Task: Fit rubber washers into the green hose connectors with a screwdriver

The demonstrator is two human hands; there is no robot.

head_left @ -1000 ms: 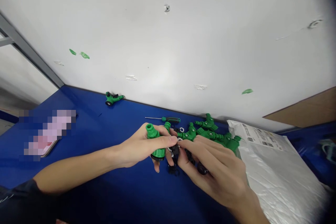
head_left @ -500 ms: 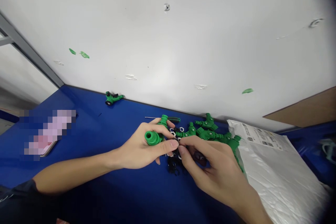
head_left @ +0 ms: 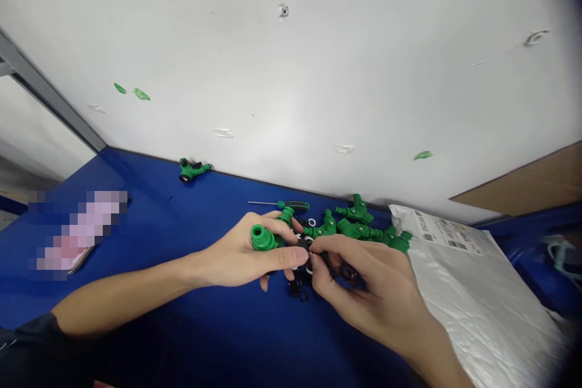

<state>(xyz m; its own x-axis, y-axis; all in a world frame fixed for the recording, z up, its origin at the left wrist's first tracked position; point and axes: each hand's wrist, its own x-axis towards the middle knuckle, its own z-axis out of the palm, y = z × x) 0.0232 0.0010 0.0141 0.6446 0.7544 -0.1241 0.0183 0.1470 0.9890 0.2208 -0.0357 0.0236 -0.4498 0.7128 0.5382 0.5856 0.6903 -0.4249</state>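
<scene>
My left hand (head_left: pixel 248 254) is closed around a green Y-shaped hose connector (head_left: pixel 264 237); its two green ends stick out above the fingers. The left thumb reaches toward a small black piece (head_left: pixel 304 245) between the hands. My right hand (head_left: pixel 377 291) pinches at that same spot, thumb and forefinger together; what is in the pinch is too small and covered to name. A dark, shiny object (head_left: pixel 349 271) shows under the curled right fingers, mostly hidden. Beneath the hands lie small black parts (head_left: pixel 297 291) and white rings (head_left: pixel 311 222).
Several green hose connectors (head_left: pixel 357 230) lie beyond my right hand. A screwdriver (head_left: pixel 293 205) rests near the white wall (head_left: pixel 291 73). Another connector (head_left: pixel 193 170) sits at the back left. A silver-white mailing bag (head_left: pixel 473 291) is at right; a blurred-out pink object (head_left: pixel 86 230) is at left.
The left hand and connector have tilted and dropped slightly, uncovering the screwdriver's shaft and handle. Both hands stay together at the small black piece. The view has shifted a little.
</scene>
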